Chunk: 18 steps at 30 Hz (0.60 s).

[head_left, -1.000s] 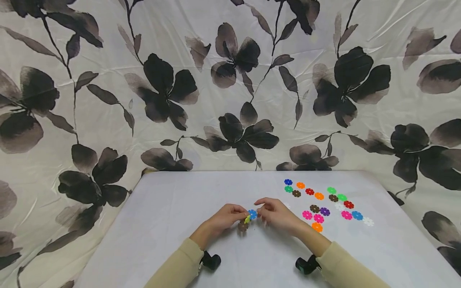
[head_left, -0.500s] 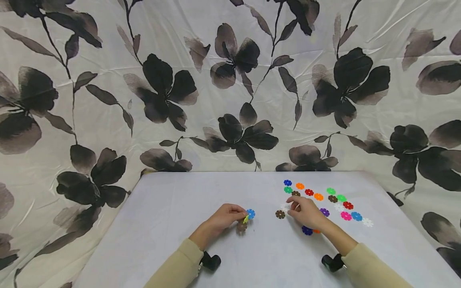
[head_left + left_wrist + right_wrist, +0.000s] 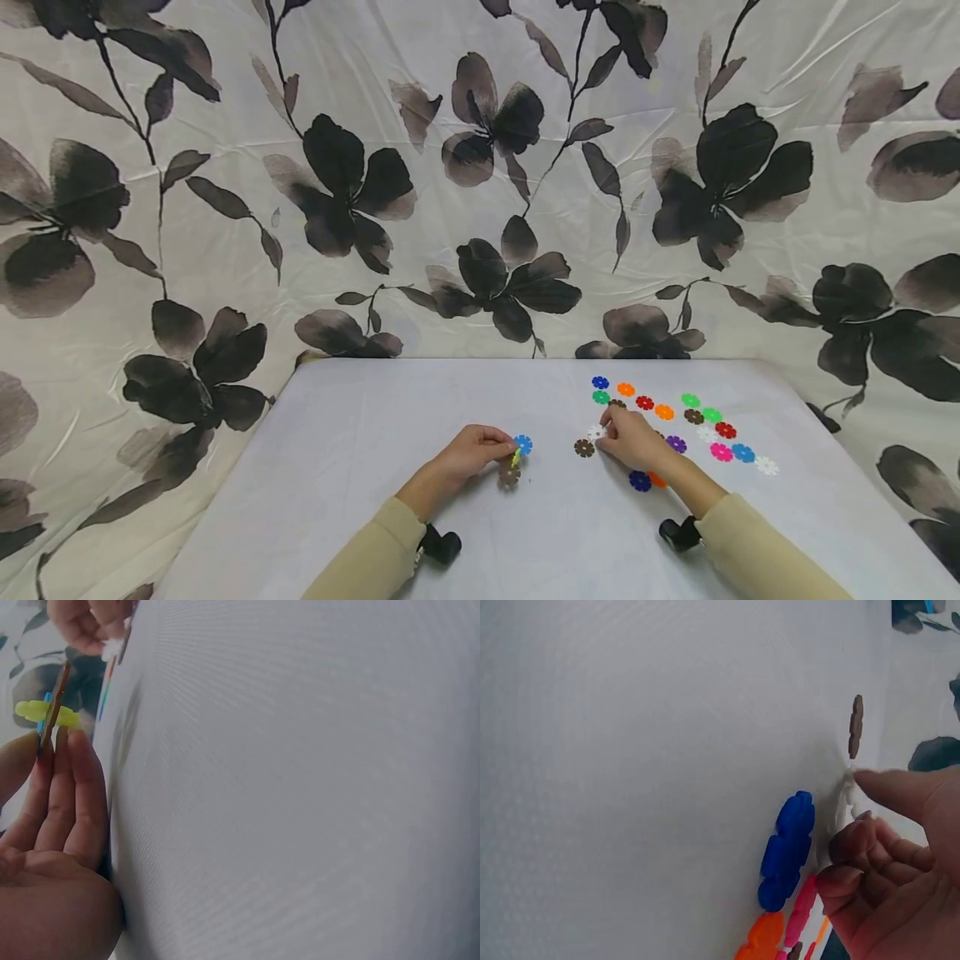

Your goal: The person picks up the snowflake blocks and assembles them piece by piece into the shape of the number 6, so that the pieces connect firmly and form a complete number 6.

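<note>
My left hand (image 3: 468,454) pinches a small cluster of joined snowflake building discs between thumb and fingers. In it are a blue disc (image 3: 523,444), a yellow disc (image 3: 66,716) seen edge-on and a brown disc (image 3: 509,476). To the right, my right hand (image 3: 632,437) is down at the table with thumb and fingertips at a white snowflake disc (image 3: 596,432). In the right wrist view the thumb touches that white disc (image 3: 849,791), and the curled fingers partly hide it. Just left of it lies a loose brown disc (image 3: 583,448).
Several loose discs lie right of and behind my right hand, among them a red one (image 3: 725,430) and a purple one (image 3: 677,443). A dark blue disc (image 3: 640,481) lies by the right forearm. A floral cloth (image 3: 480,183) hangs behind the white table (image 3: 360,400).
My right hand has left the cluster, moved right to the loose discs and come to the white disc. My left hand has stayed in place, still pinching the cluster.
</note>
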Each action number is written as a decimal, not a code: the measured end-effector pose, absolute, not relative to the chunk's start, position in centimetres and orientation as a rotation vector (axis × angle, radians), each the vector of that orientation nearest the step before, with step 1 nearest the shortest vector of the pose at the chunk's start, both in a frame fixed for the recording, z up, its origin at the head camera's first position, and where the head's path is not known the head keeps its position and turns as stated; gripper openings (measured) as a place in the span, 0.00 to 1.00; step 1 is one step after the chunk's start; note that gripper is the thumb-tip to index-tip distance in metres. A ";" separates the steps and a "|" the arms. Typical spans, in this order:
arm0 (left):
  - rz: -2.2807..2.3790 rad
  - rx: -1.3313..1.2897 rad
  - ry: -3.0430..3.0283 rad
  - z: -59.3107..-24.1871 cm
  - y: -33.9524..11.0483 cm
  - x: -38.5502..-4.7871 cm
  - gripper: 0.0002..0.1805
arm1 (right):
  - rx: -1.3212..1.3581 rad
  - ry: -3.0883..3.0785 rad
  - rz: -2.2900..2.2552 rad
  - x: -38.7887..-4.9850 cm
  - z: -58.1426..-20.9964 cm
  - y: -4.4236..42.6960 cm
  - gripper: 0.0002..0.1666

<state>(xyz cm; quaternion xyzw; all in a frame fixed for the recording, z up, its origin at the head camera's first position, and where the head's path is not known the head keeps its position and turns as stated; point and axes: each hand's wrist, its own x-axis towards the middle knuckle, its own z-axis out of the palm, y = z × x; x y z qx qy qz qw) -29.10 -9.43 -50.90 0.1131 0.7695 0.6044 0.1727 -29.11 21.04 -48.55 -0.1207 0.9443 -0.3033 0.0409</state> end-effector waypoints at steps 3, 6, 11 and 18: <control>1.709 0.309 2.197 -50.8 -9.5 -29.1 0.11 | -0.376 2.916 -0.961 -29.3 -48.6 21.1 0.08; 1.704 0.306 2.211 -50.7 -9.6 -29.0 0.11 | -0.421 2.937 -1.001 -29.3 -48.4 21.1 0.05; 1.710 0.308 2.194 -50.5 -9.6 -28.9 0.11 | -0.540 2.903 -1.096 -29.0 -48.1 21.0 0.03; 1.712 0.325 2.189 -50.4 -9.5 -28.8 0.11 | -0.678 2.666 -1.352 -28.8 -47.8 20.1 0.06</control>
